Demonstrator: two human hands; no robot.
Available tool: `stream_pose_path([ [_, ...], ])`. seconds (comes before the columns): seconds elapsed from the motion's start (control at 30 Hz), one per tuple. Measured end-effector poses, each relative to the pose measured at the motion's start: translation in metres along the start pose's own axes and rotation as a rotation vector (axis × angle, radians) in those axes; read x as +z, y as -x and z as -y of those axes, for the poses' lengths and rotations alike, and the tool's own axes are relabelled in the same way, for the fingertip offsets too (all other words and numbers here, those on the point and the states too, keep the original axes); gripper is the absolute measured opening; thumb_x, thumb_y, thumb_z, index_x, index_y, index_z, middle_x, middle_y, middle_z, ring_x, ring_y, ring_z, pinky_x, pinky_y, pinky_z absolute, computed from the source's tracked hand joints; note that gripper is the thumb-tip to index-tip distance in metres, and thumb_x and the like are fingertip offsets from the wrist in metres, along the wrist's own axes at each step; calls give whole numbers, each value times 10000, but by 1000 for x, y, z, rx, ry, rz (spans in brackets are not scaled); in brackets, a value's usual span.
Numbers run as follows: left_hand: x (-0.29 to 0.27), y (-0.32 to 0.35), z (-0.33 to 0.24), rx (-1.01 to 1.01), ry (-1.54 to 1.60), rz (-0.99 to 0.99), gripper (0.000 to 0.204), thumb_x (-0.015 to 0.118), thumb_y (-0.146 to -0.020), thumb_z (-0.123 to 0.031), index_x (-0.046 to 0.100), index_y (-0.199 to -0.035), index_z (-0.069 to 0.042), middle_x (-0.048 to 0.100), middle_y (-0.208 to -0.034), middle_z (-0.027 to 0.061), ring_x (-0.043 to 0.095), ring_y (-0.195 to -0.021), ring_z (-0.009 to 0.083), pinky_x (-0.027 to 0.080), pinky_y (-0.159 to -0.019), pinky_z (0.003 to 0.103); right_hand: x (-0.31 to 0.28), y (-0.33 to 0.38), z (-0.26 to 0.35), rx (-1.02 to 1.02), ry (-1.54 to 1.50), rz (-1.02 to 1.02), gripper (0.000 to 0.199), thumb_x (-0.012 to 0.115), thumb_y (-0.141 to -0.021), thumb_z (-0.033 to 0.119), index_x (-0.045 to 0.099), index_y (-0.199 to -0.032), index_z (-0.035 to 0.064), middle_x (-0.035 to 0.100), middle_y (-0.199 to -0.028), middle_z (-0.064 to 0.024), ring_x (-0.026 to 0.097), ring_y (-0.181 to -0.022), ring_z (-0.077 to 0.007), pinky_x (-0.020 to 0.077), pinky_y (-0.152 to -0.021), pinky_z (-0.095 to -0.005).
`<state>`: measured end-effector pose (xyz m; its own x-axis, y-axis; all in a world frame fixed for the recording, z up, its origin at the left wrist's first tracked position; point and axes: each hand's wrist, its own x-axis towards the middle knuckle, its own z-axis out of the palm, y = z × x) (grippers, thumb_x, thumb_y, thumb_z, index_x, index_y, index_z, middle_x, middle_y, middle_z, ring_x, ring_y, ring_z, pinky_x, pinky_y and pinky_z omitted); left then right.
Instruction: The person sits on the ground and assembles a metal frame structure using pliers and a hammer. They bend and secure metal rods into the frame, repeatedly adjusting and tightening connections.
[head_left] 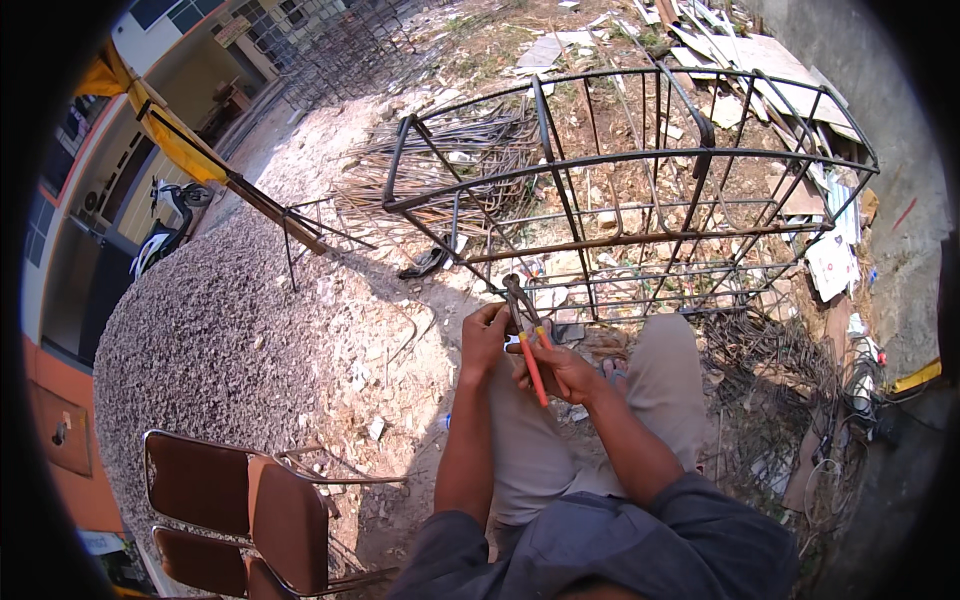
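Both hands, left hand (487,335) and right hand (560,368), grip shut on orange-handled pincers (527,330); dark steel head.

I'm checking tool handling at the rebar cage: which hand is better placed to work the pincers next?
Probably the right hand: it grips the orange handles of the pincers, head pointing at the rebar cage. The left hand rests beside the head, seemingly steadying.

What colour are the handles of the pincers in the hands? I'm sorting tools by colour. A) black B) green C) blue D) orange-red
D: the pincers, held by the right hand with the left hand beside the head, have orange-red handles with yellow near the pivot.
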<state>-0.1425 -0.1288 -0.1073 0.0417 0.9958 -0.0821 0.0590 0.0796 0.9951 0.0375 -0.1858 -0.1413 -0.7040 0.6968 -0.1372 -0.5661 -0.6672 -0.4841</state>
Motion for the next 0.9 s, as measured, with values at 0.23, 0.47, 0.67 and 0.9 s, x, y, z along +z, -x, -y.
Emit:
stream_pose_path([
  [0.23,17,27,-15,35,-60,127,261,667,-959,-178,713,-1122,20,723,-884,68,663,-738,118,533,-690,264,25,101,38,-68,500,-124,597,575,-1024,270,349,-1511,8,677,-1205,-137,655,-1135,-229,534,-939,-359],
  [0.47,43,26,-27,126,-86,-18,239,646,-968,-121,697,-1130,46,714,-885,66,664,-745,123,542,-699,262,39,180,58,64,1032,-430,536,665,-963,303,510,-1421,73,661,-1139,-87,672,-989,-235,527,-838,-375],
  [0.67,56,12,-57,142,96,-4,215,625,-988,-131,634,-1118,41,717,-888,91,687,-806,139,551,-730,274,40,197,32,-362,2191,-464,629,779,-809,395,598,-1313,65,599,-930,-114,590,-862,-328,493,-821,-428],
  [0.9,74,-3,-44,-48,296,178,148,633,-992,-206,647,-1059,-74,747,-1014,91,698,-969,161,517,-870,313,53,136,66,-635,1659,-667,411,726,-880,253,647,-1214,28,648,-999,-145,636,-926,-313,509,-817,-410],
])
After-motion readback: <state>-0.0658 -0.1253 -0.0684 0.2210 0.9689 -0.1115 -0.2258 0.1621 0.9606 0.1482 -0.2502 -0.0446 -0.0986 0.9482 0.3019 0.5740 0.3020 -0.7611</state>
